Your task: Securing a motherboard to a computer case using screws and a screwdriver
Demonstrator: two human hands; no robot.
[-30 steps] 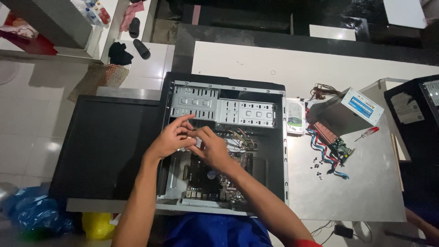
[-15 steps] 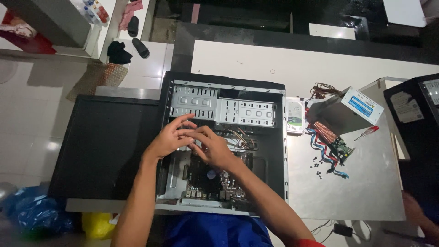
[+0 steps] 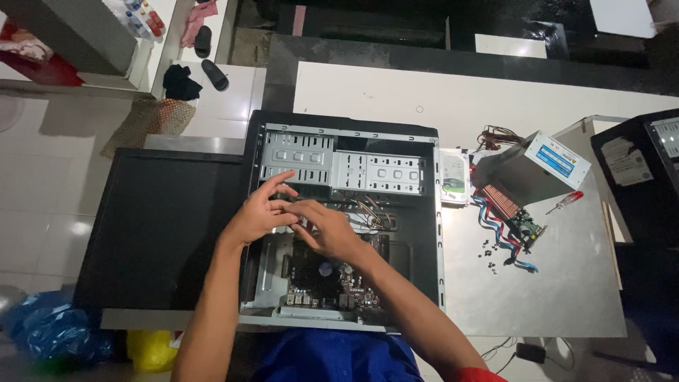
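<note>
An open black computer case (image 3: 424,233) lies on its side on a white table (image 3: 453,99), with a motherboard (image 3: 332,279) and metal drive bays (image 3: 339,166) showing inside. My left hand (image 3: 260,211) and my right hand (image 3: 327,228) meet over the middle of the case, just below the drive bays, fingers bent toward each other. They work at something small between the fingertips, which is hidden. Coloured cables (image 3: 371,212) run right of my right hand.
A black side panel (image 3: 159,226) lies left of the case. To the right sit a hard drive (image 3: 454,177), a power supply (image 3: 530,166), an expansion card with cables (image 3: 513,223), loose screws (image 3: 491,251) and a red screwdriver (image 3: 566,201). Another dark case (image 3: 640,177) stands far right.
Both hands stay together over the case's middle; the fingers shift slightly. The view has drifted a little.
</note>
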